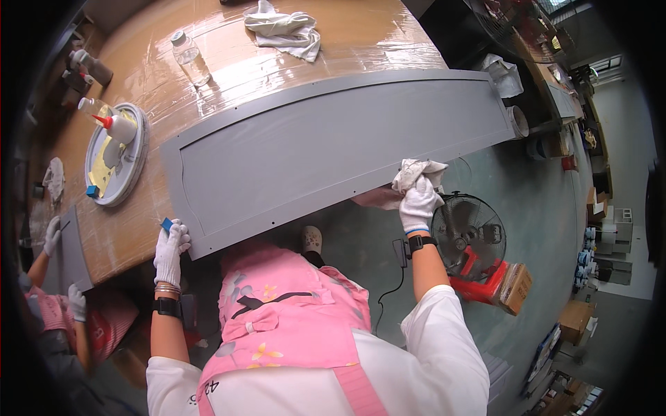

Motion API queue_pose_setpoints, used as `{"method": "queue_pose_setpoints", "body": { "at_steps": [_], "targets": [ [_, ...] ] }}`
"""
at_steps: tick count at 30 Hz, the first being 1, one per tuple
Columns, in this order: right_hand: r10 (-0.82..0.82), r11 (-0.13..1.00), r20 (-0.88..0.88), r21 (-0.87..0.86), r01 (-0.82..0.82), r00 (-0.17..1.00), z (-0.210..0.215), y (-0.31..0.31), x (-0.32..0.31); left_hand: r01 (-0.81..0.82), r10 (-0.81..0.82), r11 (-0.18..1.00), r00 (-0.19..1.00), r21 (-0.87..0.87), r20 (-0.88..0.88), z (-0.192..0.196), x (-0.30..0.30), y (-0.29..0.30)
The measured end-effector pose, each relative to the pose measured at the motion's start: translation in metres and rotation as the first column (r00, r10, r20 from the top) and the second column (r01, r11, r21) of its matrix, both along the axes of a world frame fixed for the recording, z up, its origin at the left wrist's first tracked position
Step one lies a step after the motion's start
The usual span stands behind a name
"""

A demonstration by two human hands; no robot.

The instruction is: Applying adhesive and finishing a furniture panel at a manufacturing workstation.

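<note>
A long grey panel (pixel 326 142) with a raised frame lies across the table in front of me, its near edge jutting toward my body. My left hand (pixel 171 251), in a white glove, is closed on a small blue block (pixel 166 224) beside the panel's near left corner. At the panel's near edge, right of the middle, my gloved right hand (pixel 420 205) grips a crumpled, stained white rag (pixel 417 173). The rag touches the panel's edge, and a pinkish cloth part hangs below it.
On the plastic-covered table (pixel 229 41) are a clear bottle (pixel 191 61), a cloth (pixel 284 32) and a round lid (pixel 139 149) bearing white bottles (pixel 123 128). A floor fan (pixel 468 232) stands at right, with a cable nearby. At far left a co-worker's gloved hands (pixel 77 303) handle another grey panel (pixel 73 253).
</note>
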State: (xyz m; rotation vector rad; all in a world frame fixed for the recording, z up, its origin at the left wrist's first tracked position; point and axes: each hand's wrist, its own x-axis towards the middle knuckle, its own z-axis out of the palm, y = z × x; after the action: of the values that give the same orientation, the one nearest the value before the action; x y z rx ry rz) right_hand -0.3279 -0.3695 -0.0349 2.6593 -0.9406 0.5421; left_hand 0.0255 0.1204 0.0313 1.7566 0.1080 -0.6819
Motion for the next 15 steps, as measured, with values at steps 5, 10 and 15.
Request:
{"method": "queue_pose_setpoints", "body": {
  "at_steps": [5,10,15],
  "targets": [
    [-0.195,0.977,-0.066,0.071,0.199,0.979,0.025,-0.008,0.012,-0.004,-0.011,0.993,0.992,0.118,0.128,0.000,-0.005,-0.013],
    [0.182,0.963,0.060,0.191,-0.190,0.981,0.031,0.076,0.044,-0.115,0.092,0.991,0.956,0.069,0.278,-0.011,-0.038,-0.049],
    [-0.179,0.981,-0.099,0.058,0.186,0.979,0.020,-0.049,-0.010,-0.061,0.066,0.998,0.971,-0.028,0.232,-0.009,-0.065,-0.096]
  ]
}}
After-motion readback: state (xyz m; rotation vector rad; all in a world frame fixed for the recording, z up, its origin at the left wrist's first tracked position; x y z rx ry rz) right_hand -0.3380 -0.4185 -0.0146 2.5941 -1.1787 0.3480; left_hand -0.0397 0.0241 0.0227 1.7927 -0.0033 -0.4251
